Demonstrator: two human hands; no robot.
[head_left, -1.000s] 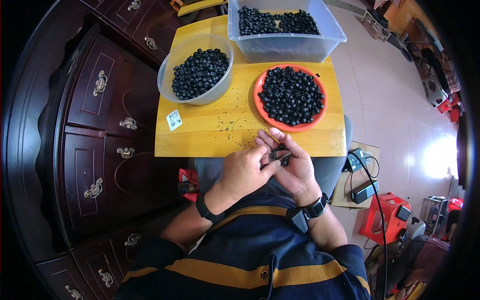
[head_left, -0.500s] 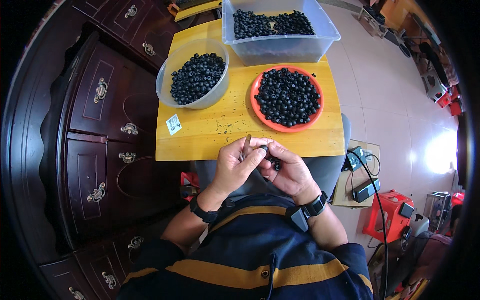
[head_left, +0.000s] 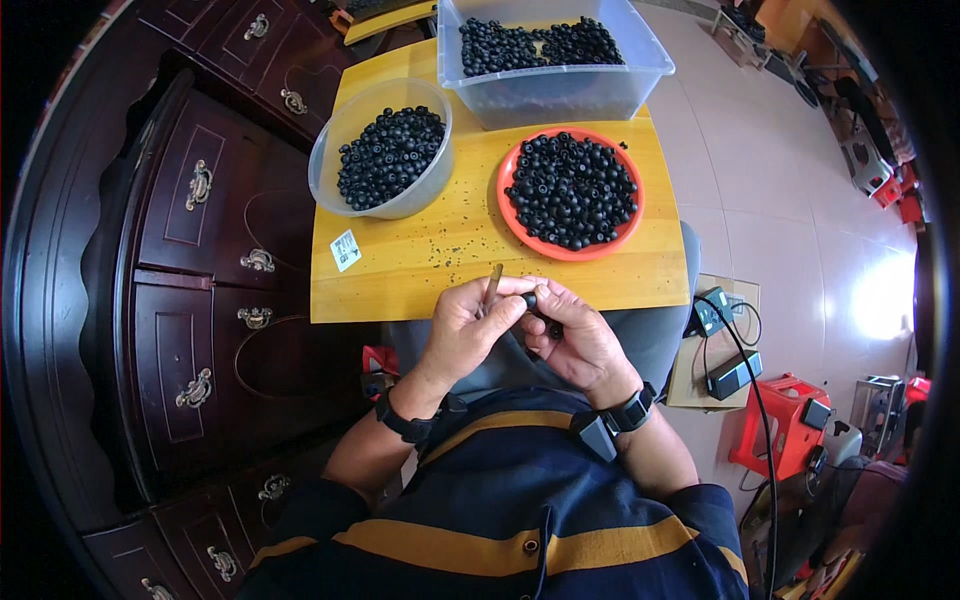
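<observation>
Just beyond the table's near edge, my two hands meet above my lap. My left hand (head_left: 465,328) is closed around a thin brownish flat tool (head_left: 494,283), whose end sticks up past the fingers. The rest of the tool is hidden. My right hand (head_left: 585,345) pinches a small round black piece (head_left: 530,299) against the left fingertips, and more black pieces (head_left: 555,329) sit in its curled fingers. Farther out, a red plate (head_left: 634,222) is heaped with similar black pieces (head_left: 572,190), several showing a hole.
On the yellow wooden table (head_left: 420,290) stand a round clear tub (head_left: 432,180) and a large clear bin (head_left: 560,98), both holding black pieces. A white label (head_left: 345,250) and black crumbs lie there. Dark drawers (head_left: 190,230) flank the left; a black cable (head_left: 762,420) and red stool (head_left: 770,430) are right.
My hands stay nearly in place, with the black piece between the fingertips shifting slightly. The table and containers sit a little farther left and up in the picture.
</observation>
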